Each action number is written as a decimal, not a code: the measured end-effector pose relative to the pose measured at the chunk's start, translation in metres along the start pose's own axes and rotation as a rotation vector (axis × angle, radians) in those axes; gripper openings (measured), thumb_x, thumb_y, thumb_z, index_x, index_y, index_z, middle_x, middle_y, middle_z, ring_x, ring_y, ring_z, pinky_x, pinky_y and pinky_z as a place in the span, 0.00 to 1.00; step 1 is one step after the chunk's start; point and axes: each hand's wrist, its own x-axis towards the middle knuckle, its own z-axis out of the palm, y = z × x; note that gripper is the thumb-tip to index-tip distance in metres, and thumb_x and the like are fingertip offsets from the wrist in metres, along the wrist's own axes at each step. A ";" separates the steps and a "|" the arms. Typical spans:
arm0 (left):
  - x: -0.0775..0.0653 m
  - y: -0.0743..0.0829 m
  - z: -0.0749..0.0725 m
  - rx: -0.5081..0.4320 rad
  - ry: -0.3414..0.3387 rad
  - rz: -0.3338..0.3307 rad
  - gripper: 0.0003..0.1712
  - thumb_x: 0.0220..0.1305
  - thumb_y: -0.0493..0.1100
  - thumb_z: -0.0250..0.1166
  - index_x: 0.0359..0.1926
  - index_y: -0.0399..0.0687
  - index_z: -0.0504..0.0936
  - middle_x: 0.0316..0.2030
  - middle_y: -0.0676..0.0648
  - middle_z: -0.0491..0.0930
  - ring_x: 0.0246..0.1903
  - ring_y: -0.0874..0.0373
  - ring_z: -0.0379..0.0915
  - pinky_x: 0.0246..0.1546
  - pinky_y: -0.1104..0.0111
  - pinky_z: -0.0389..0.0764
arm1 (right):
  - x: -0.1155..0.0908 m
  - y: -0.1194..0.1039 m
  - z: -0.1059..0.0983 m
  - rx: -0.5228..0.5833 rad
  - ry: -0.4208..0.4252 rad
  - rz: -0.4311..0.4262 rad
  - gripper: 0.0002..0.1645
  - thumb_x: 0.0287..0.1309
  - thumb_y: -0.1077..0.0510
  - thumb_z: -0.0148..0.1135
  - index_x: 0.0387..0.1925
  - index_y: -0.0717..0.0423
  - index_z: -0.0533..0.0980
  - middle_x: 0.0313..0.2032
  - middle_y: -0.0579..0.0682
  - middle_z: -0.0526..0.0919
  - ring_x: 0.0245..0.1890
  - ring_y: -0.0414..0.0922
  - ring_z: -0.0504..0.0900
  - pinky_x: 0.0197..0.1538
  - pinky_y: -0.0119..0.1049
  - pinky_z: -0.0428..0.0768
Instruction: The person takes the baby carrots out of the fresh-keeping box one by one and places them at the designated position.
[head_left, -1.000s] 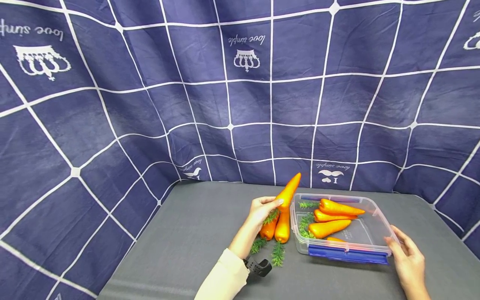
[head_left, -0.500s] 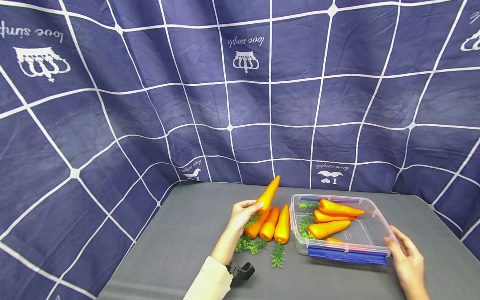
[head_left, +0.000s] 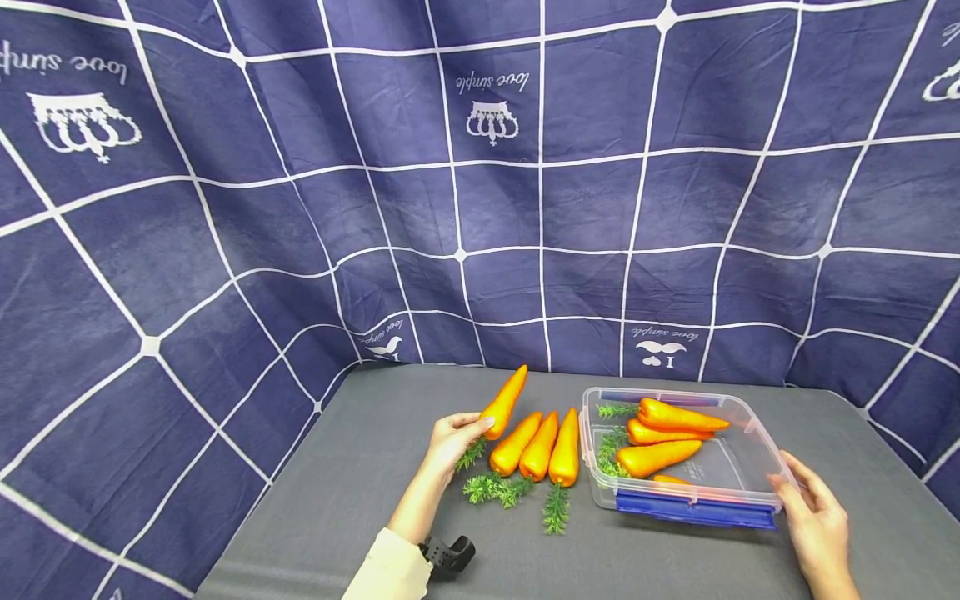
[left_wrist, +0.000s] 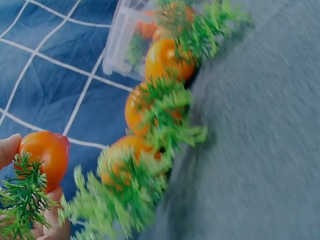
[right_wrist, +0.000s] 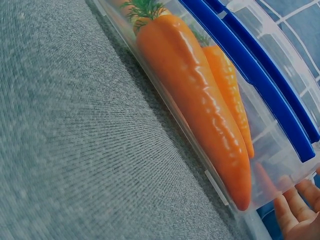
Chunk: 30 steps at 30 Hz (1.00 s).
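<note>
Nearest, one cream sleeve and one black wristband lead in from the lower edge along the left arm. One right hand rests at the near right corner of one clear plastic box, its grip slack, fingers against the end wall rather than wrapped round it. Two blue clasps belong to the box: one along the near side, one along the far side.

Eight carrots can be counted. Four lie inside the box, tips to the right; green leaves show at the left end, and the nearest of the four is mostly hidden by the near wall. Three more lie on the grey table in a row left of the box, leafy tops toward the person, the rightmost just beside the box wall. The eighth, the held carrot, is in the left hand at the row's left end: that grip is narrow, thumb and fingers pinching the thick end, tip slanting away.

Farthest, one navy cloth with white lines rises behind, bearing three crown prints, one cut off at the right edge.
</note>
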 end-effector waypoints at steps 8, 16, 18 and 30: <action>-0.002 -0.016 -0.015 0.072 0.010 -0.018 0.22 0.57 0.38 0.70 0.46 0.22 0.80 0.33 0.45 0.84 0.29 0.62 0.75 0.32 0.72 0.76 | 0.000 0.000 0.001 0.013 0.003 0.006 0.24 0.63 0.67 0.59 0.55 0.40 0.80 0.32 0.25 0.83 0.35 0.22 0.78 0.33 0.17 0.68; -0.004 -0.035 -0.026 0.170 0.034 0.016 0.22 0.55 0.38 0.72 0.44 0.23 0.82 0.36 0.39 0.85 0.32 0.61 0.76 0.35 0.71 0.75 | 0.000 0.000 0.002 0.023 0.002 -0.013 0.24 0.63 0.68 0.58 0.54 0.41 0.80 0.31 0.26 0.84 0.34 0.23 0.78 0.33 0.17 0.68; -0.006 -0.038 -0.028 0.193 0.027 0.024 0.21 0.55 0.38 0.72 0.43 0.23 0.82 0.35 0.38 0.85 0.32 0.60 0.77 0.35 0.71 0.76 | -0.001 0.000 0.002 0.025 0.005 -0.012 0.24 0.63 0.68 0.58 0.54 0.41 0.80 0.31 0.26 0.84 0.34 0.23 0.78 0.33 0.17 0.68; -0.013 -0.046 -0.031 0.263 0.011 0.039 0.20 0.52 0.37 0.73 0.40 0.22 0.82 0.33 0.38 0.84 0.31 0.60 0.76 0.33 0.70 0.76 | 0.000 0.000 0.001 -0.052 0.015 0.020 0.24 0.63 0.66 0.60 0.55 0.38 0.79 0.33 0.23 0.82 0.35 0.21 0.77 0.34 0.16 0.67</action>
